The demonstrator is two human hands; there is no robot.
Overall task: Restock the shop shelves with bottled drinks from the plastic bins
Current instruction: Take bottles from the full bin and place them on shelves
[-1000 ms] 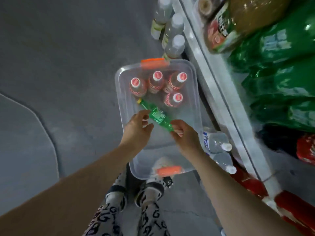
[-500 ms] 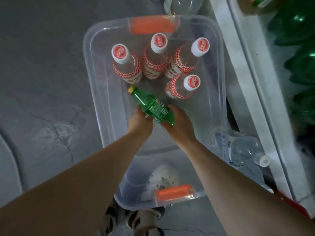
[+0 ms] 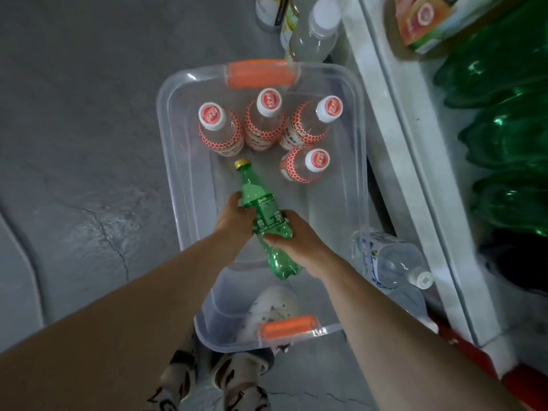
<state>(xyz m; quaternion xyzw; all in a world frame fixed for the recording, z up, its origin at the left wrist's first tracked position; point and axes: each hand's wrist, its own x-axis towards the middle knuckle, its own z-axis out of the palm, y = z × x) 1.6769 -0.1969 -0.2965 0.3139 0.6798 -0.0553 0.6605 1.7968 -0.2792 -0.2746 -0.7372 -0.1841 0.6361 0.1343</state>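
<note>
Sprite bottle (image 3: 265, 212): left hand (image 3: 234, 219), right hand (image 3: 301, 243) fingers (image 3: 293, 219) curled.

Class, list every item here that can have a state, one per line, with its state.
green bottle: capped, tilted, held by both hands.
left hand: grips the bottle below its neck.
right hand: grips its middle.
plastic bin: lidless, on the floor.
four red-patterned bottles: capped, upright in the bin.
clear water bottle: capped, outside the bin.

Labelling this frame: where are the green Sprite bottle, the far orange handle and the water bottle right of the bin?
green Sprite bottle (image 3: 267, 215), head view, its label.
far orange handle (image 3: 261, 74), head view, its middle.
water bottle (image 3: 391, 262), head view, its clear body.
</note>
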